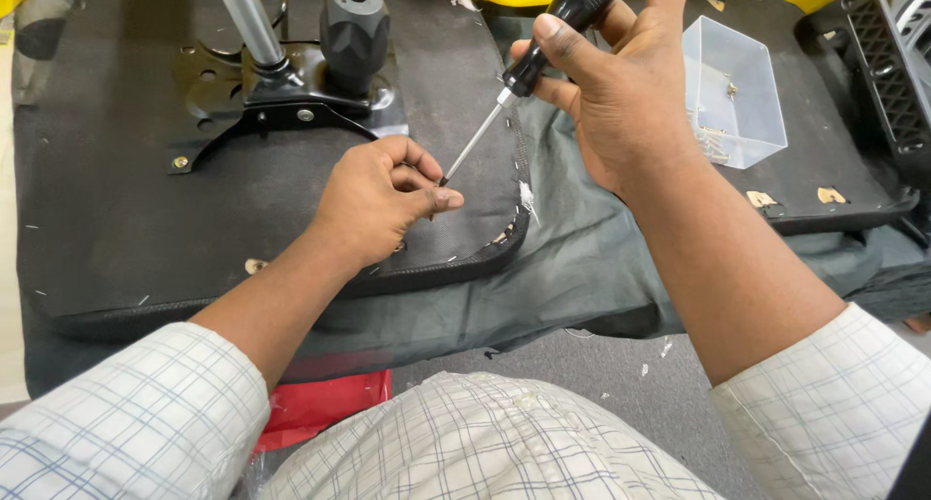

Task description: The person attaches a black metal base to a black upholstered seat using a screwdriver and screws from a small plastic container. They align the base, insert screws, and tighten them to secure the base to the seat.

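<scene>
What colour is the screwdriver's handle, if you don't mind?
Black; the screwdriver shows best in the head view.

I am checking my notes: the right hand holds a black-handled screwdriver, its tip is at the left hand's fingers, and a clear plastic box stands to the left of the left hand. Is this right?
Not quite. In the head view the clear plastic box stands to the right of the right hand, not left of the left hand. The rest holds: the right hand grips the black-handled screwdriver, its tip at the left hand's fingers.

Your left fingers (427,185) hide the screwdriver (529,68) tip and whatever it touches, its handle and the pole (247,20) run off the top edge, and the tray's (747,131) small contents are too tiny to identify.
</scene>
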